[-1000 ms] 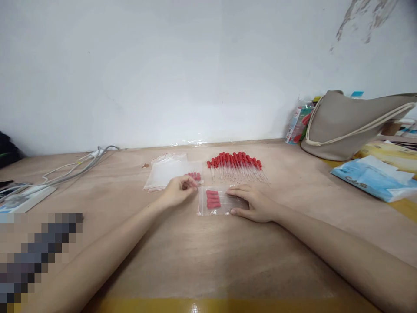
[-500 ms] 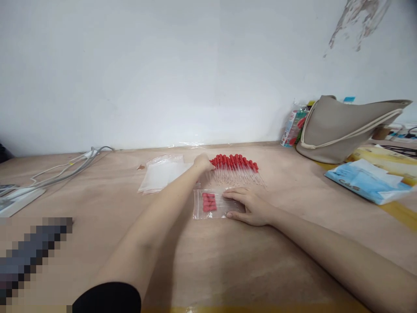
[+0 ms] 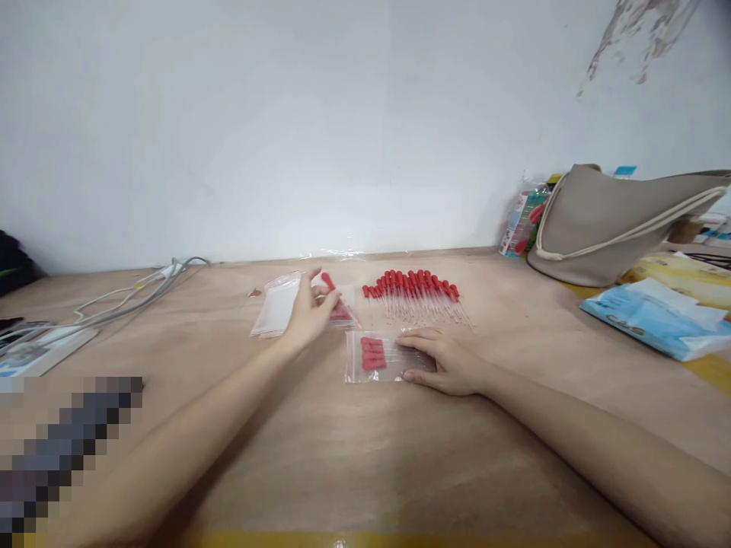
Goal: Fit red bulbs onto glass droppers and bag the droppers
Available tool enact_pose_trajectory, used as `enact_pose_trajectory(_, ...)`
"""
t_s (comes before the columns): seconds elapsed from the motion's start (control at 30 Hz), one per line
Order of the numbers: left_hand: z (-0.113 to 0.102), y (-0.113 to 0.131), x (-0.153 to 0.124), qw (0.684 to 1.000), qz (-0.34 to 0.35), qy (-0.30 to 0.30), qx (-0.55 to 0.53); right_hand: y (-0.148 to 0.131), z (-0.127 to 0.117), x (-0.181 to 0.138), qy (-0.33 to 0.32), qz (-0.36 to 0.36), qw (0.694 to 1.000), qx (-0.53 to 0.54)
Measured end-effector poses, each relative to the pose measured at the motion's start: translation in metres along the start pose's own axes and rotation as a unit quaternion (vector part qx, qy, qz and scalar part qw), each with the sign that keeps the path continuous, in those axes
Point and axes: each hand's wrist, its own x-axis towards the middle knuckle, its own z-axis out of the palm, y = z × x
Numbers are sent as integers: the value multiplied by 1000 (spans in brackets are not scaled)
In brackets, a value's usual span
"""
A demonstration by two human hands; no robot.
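Note:
My left hand [image 3: 308, 308] pinches a red-bulbed dropper [image 3: 328, 282] just above a stack of clear bags [image 3: 277, 308] on the wooden table [image 3: 365, 449]. My right hand [image 3: 442, 359] lies flat on a clear zip bag [image 3: 377, 356] that holds several red-bulbed droppers. A row of several more red-bulbed glass droppers [image 3: 414, 293] lies behind the bag, to the right of my left hand. Another small bag with red bulbs [image 3: 343, 312] sits beside my left hand.
A beige shoulder bag [image 3: 617, 221] stands at the back right, with a bottle [image 3: 517, 221] beside it and a blue tissue pack [image 3: 651, 316] in front. Grey cables [image 3: 131, 293] and a white device [image 3: 39, 346] lie at the left. A white wall backs the table.
My left hand reached to the dropper row, then came back left holding one dropper. My right hand stayed flat on the zip bag.

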Motion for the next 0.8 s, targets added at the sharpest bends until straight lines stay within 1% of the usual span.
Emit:
enact_pose_trajectory(0.07,-21,-2,-27,999,17,19,-26,0,0,0,3,-4,1000,2)
enact_pose_trajectory(0.1,-29,-4,-38,998,18,41,-32,0,0,0,4,-4,1000,2)
enact_pose_trajectory(0.2,-40,-10,-64,996,-10,62,-55,0,0,0,3,2,1000,-3)
enact_pose_trajectory(0.37,-36,-14,-82,994,-44,45,-86,1,1,-1,1,7,1000,-3)
enact_pose_trajectory(0.6,-29,-15,-91,988,-90,-6,-127,0,1,-1,2,6,1000,-6)
enact_pose_trajectory(0.7,-27,-17,-92,988,-89,-23,-123,1,1,0,3,8,1000,-7)
enact_pose_trajectory(0.8,-27,-19,-92,992,-67,-26,-106,1,2,-1,1,12,1000,-4)
